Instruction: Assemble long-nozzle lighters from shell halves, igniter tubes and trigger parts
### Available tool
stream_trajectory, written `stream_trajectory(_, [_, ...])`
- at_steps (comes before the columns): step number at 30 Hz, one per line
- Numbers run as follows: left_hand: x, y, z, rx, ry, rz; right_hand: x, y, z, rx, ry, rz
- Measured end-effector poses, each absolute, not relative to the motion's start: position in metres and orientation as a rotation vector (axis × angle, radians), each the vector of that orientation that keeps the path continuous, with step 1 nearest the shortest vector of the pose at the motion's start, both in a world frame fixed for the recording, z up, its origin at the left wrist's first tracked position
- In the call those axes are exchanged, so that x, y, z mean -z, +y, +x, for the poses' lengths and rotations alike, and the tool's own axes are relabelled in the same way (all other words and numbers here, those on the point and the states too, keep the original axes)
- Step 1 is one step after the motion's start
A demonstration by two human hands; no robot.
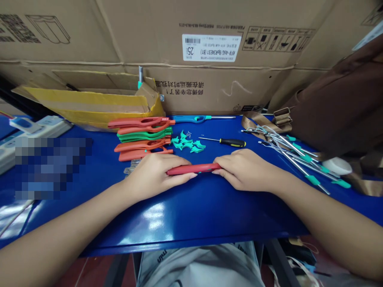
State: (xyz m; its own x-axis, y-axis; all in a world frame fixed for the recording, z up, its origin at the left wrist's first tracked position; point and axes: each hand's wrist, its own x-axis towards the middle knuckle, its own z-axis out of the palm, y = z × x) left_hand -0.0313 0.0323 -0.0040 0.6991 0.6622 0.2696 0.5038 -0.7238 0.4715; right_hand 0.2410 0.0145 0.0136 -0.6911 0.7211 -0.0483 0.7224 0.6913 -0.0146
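Between my two hands, above the blue table, is a red lighter casing. My left hand is closed on its left end, thumb along the near side. At its right end, the fingers of my right hand pinch it. Beyond my left hand lies a stack of red lighter casings with green casings among them. Small teal triggers are heaped past the held casing. A black and yellow screwdriver rests beyond my right hand.
Metal lighter rods with wires lie at right, near a brown bag. A blue lighter lies at the back before a large cardboard box. At left are a yellow-edged carton and a power strip.
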Motion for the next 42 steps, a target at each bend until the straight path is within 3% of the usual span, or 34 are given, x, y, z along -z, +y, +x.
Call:
stream_trajectory(6, [0.002, 0.03, -0.028, -0.577, 1.03, 2.421, -0.013, 0.014, 0.242, 0.161, 2.876, 1.322])
stream_trajectory(11, [-0.004, 0.024, -0.019, -0.557, 1.114, 1.853, -0.013, 0.014, 0.244, 0.17, 2.931, 1.413])
stream_trajectory(18, [-0.01, 0.029, -0.02, -0.675, 1.127, 1.418, -0.019, 0.028, 0.258, -0.138, 3.029, 1.379])
stream_trajectory(30, [-0.017, 0.034, -0.028, -0.756, 1.064, 1.352, -0.037, 0.044, 0.306, -0.345, 2.993, 1.565])
stream_trajectory(34, [-0.02, 0.028, -0.025, -0.752, 1.153, 1.42, -0.038, 0.042, 0.303, -0.266, 3.081, 1.431])
stream_trajectory(39, [-0.019, 0.02, -0.02, -0.655, 1.143, 1.424, -0.031, 0.03, 0.279, 0.071, 3.25, 1.22])
stream_trajectory(42, [-0.019, 0.018, -0.018, -0.641, 1.127, 1.387, -0.026, 0.023, 0.268, 0.057, 3.315, 1.163])
